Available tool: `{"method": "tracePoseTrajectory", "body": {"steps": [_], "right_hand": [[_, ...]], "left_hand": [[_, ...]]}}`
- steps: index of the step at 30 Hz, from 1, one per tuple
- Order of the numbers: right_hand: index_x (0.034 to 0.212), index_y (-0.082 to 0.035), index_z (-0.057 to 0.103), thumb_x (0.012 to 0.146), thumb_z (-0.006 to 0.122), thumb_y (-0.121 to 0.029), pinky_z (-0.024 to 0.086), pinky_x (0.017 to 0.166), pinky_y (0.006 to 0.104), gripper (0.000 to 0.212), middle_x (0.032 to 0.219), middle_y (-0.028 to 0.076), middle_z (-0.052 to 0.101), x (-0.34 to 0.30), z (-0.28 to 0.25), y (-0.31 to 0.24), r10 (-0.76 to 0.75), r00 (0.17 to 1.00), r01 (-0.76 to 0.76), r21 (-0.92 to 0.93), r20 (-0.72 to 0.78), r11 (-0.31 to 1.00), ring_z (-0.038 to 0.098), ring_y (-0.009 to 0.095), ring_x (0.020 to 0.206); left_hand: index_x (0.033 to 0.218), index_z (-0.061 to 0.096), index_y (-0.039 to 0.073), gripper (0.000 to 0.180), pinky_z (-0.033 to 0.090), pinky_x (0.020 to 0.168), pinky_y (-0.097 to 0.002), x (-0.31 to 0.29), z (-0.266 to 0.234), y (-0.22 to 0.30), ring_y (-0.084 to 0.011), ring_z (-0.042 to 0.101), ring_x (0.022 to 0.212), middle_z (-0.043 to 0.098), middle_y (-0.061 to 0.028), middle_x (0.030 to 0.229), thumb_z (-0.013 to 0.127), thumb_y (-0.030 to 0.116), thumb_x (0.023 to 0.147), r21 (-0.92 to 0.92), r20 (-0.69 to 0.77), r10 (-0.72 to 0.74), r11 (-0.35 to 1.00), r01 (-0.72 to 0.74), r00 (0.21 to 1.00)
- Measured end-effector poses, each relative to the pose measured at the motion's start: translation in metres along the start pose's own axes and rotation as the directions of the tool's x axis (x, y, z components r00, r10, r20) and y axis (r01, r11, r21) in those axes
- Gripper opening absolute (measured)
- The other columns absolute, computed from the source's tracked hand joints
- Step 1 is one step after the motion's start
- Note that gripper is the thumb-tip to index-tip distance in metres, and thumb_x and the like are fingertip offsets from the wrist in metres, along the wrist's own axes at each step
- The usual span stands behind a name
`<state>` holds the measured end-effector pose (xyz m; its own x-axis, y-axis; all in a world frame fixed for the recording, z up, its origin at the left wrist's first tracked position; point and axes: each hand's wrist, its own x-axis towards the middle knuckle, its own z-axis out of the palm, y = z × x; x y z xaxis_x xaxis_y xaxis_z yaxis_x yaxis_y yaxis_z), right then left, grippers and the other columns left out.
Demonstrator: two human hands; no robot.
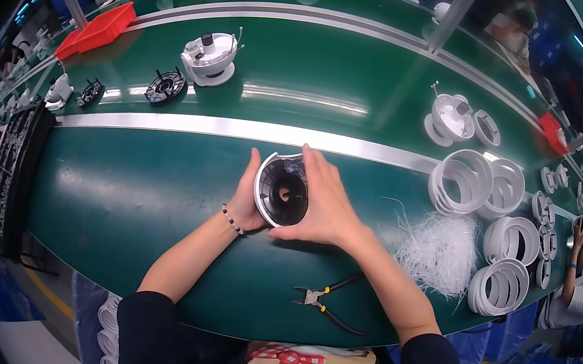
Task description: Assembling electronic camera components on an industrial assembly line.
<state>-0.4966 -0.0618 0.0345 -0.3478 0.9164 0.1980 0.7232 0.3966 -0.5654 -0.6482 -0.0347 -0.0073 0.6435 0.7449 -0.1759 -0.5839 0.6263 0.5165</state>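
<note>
Above the green bench, my hands hold a white round housing with a black funnel-shaped insert (284,194), its hollow side toward me. At its left edge, my left hand (247,198) has the thumb up and the other fingers partly hidden behind the rim. My right hand (329,201) wraps round the right side, its fingers over the top edge and thumb low. A small patch of circuitry shows inside near the top. Diagonal cutters (320,302) with black and yellow handles lie near the bench's front edge, touched by neither hand.
Right of my hands lie a heap of thin white plastic strips (439,251) and stacked white rings (499,286). Beyond a metal strip (254,131), white housings (210,59) and a black round part (165,86) sit on green surface. A black rack (15,177) stands left.
</note>
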Motion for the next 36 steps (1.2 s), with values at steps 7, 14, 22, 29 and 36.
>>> {"method": "tracePoseTrajectory", "body": {"steps": [7, 14, 22, 29, 36], "right_hand": [[0.13, 0.006, 0.016, 0.041, 0.08, -0.04, 0.031, 0.095, 0.0436, 0.12, 0.126, 0.024, 0.028, 0.007, 0.008, -0.01, -0.071, 0.997, 0.072, 0.076, -0.018, 0.994, 0.032, 0.038, 0.114], [0.132, 0.003, 0.014, 0.045, 0.082, -0.038, 0.025, 0.1, 0.0422, 0.118, 0.13, 0.025, 0.024, 0.011, 0.016, -0.014, -0.023, 0.997, 0.055, 0.451, -0.076, 0.891, 0.026, 0.037, 0.121], [0.131, 0.007, 0.013, 0.046, 0.08, -0.042, 0.023, 0.101, 0.0417, 0.119, 0.131, 0.026, 0.022, 0.019, 0.023, -0.032, 0.103, 0.988, -0.075, 0.236, -0.111, 0.969, 0.024, 0.037, 0.122], [0.128, 0.012, 0.01, 0.046, 0.08, -0.043, 0.023, 0.101, 0.0421, 0.121, 0.128, 0.028, 0.024, 0.027, 0.032, -0.049, 0.059, 0.997, -0.055, 0.079, -0.053, 0.995, 0.023, 0.039, 0.122], [0.127, 0.015, 0.006, 0.043, 0.081, -0.042, 0.027, 0.099, 0.0419, 0.126, 0.124, 0.029, 0.03, 0.044, 0.037, -0.056, -0.046, 0.999, 0.046, 0.073, -0.005, 0.996, 0.03, 0.04, 0.116]], "left_hand": [[0.124, 0.039, 0.008, 0.074, 0.042, 0.09, -0.0389, -0.009, -0.008, 0.013, -0.0249, 0.048, 0.108, 0.047, -0.0111, 0.118, 0.02, 0.066, 0.081, 0.026, -0.018, 0.0, 1.0, 0.0, 1.0], [0.12, 0.042, 0.007, 0.05, 0.039, 0.093, -0.0389, -0.014, -0.02, 0.017, -0.0236, 0.049, 0.106, 0.049, -0.0104, 0.116, 0.024, 0.042, 0.089, -0.038, -0.074, 0.049, 0.998, -0.052, 0.996], [0.125, 0.037, 0.009, 0.066, 0.037, 0.095, -0.0396, -0.029, -0.011, 0.025, -0.025, 0.045, 0.111, 0.045, -0.0113, 0.121, 0.024, 0.06, 0.085, -0.144, 0.019, 0.114, 0.984, -0.11, 0.993], [0.124, 0.038, 0.008, 0.074, 0.039, 0.094, -0.0383, -0.037, -0.019, 0.039, -0.0233, 0.047, 0.108, 0.046, -0.0113, 0.119, 0.017, 0.065, 0.082, -0.036, -0.02, 0.109, 0.993, -0.11, 0.994], [0.123, 0.04, 0.009, 0.079, 0.044, 0.087, -0.0387, -0.043, -0.035, 0.06, -0.0219, 0.052, 0.099, 0.051, -0.0104, 0.111, 0.016, 0.069, 0.079, -0.011, -0.023, 0.01, 1.0, -0.01, 1.0]]}}
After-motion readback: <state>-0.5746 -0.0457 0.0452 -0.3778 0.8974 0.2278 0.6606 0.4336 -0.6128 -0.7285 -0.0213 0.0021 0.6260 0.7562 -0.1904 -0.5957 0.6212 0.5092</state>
